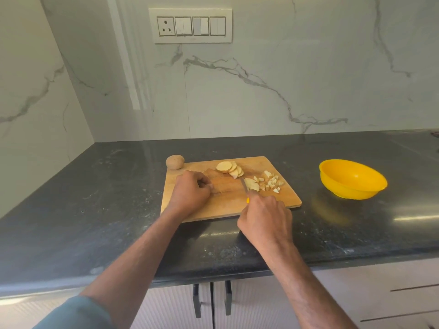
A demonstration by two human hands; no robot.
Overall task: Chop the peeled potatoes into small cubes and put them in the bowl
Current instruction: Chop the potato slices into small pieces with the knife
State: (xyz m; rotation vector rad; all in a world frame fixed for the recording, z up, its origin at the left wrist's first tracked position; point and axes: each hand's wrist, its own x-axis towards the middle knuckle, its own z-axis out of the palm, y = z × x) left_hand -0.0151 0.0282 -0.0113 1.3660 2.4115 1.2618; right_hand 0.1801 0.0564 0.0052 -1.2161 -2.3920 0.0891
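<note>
A wooden chopping board (221,205) lies on the dark counter. On it sit a fan of round potato slices (228,168), a few slices (251,184) beside the blade, and a heap of small potato cubes (270,181) at its right. My right hand (264,220) grips a knife (244,186) with a yellow handle, its blade pointing away along the left side of those slices. My left hand (191,192) rests on the board's left part with fingers curled in, nothing visible in it. A whole potato (175,161) lies at the board's far-left corner. The yellow bowl (352,178) stands to the right, its inside bare.
The dark stone counter (95,210) runs into a corner at the left, with marble wall behind. A switch panel (192,26) hangs on the wall. Cabinet doors with dark handles (197,300) are below the counter's front edge.
</note>
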